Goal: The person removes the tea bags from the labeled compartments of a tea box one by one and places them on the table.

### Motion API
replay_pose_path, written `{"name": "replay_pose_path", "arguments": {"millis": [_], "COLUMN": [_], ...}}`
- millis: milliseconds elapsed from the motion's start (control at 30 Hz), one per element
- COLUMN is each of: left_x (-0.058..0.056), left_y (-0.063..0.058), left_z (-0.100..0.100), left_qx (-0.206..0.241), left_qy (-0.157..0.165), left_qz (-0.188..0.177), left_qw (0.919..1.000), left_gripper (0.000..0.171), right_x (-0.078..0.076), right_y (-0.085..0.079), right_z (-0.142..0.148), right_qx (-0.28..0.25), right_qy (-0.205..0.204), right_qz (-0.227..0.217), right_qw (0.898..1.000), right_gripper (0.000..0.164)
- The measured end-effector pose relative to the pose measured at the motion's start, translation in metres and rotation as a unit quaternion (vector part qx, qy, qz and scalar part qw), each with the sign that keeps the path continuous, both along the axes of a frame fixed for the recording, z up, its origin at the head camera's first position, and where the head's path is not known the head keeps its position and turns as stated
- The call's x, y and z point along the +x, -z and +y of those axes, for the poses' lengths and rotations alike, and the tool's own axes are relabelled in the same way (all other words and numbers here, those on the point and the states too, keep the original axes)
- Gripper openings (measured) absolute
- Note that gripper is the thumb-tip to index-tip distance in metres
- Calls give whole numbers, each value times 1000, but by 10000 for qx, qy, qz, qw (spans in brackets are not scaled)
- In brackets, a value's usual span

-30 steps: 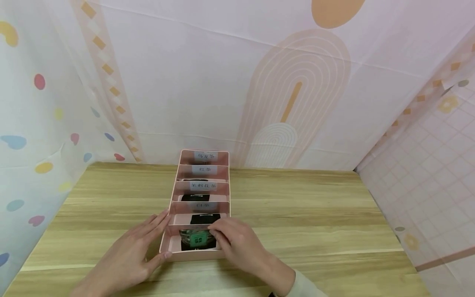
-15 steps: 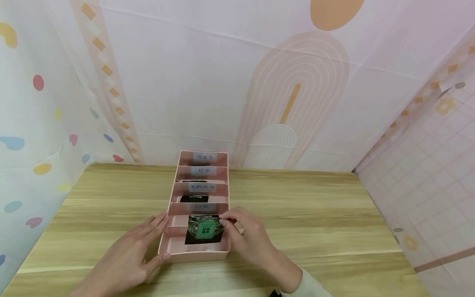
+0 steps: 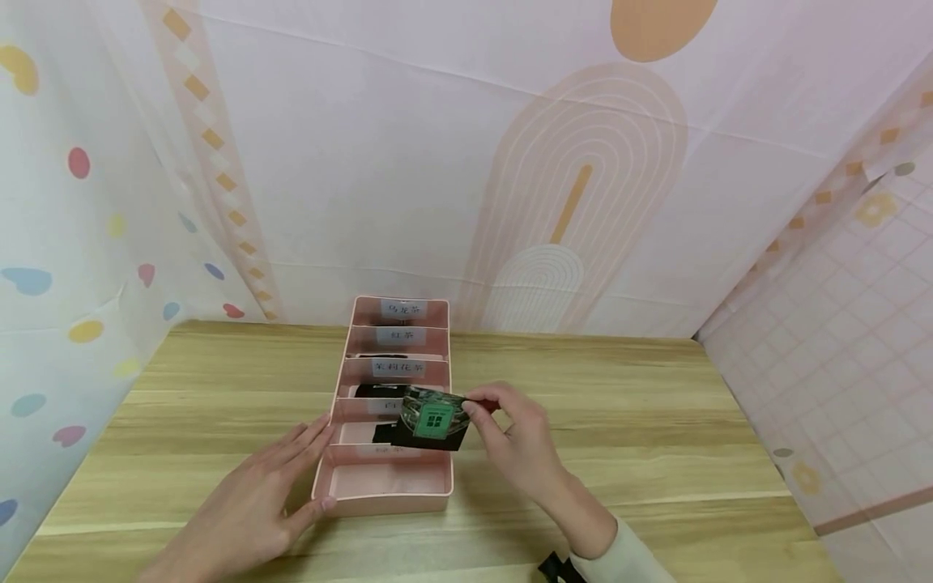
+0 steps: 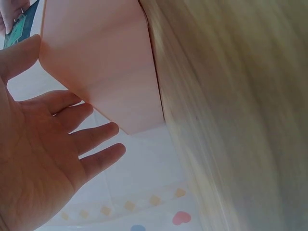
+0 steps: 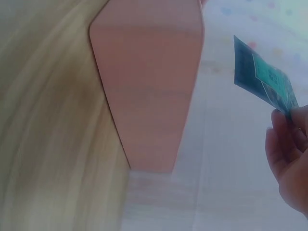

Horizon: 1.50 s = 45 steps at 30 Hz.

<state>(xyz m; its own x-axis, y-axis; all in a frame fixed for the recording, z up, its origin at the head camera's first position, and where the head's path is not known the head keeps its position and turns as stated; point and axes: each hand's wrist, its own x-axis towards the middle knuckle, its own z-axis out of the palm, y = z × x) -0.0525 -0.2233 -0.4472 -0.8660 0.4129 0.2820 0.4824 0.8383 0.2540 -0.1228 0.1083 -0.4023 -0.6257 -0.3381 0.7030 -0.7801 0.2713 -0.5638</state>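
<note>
My right hand [image 3: 526,447] pinches a black tea bag packet [image 3: 435,419] with a green label by its right edge, above the right side of a long pink divided box [image 3: 386,506]. In the right wrist view the packet [image 5: 262,79] is held clear of the box, its label facing outward. My left hand [image 3: 255,494] rests against the box's left side near the front, fingers extended and thumb at the front corner. The left wrist view shows its fingertips [image 4: 113,129] at the box's edge. The front compartment's floor is bare.
Behind the front compartment, further compartments carry paper labels [image 3: 398,368] with Chinese characters. Dark packets [image 3: 379,391] lie in some of them. The box stands on a wood-grain table [image 3: 619,453], with patterned cloth [image 3: 364,162] hanging behind and at both sides.
My right hand has lifted the green-labelled tea bag packet out of the front compartment and moved it back and to the right. My left hand has stayed on the box.
</note>
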Motion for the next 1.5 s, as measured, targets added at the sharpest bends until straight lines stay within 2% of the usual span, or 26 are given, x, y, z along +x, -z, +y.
{"name": "replay_pose_path", "arguments": {"millis": [133,567,1000,1133,1333,1500], "left_x": [0,0,1,1,1,1], "left_y": [0,-1,-2,-2,-1,-1], "left_z": [0,0,0,0,0,0], "left_qx": [-2,-37,-15,-11,-7,-8], "left_qy": [2,20,10,14,31,28], "left_qz": [84,-42,-33,-3,26,26], "left_qw": [10000,10000,10000,10000,10000,10000], "left_gripper": [85,85,85,85,85,84], "right_x": [-3,-16,-30,-36,-47,-57], "right_y": [-2,-6,-4,0,8,14], "right_z": [6,23,38,44,52,56], "right_qx": [12,-97,-226,-223,-166,-58], "right_qy": [126,536,947,1052,1207,1283], "right_qz": [-167,-376,-1007,-1276,-1988,-2357], "right_qw": [9998,9978,9901,9860,9724,9633], "right_gripper": [18,13,7,6,6,8]}}
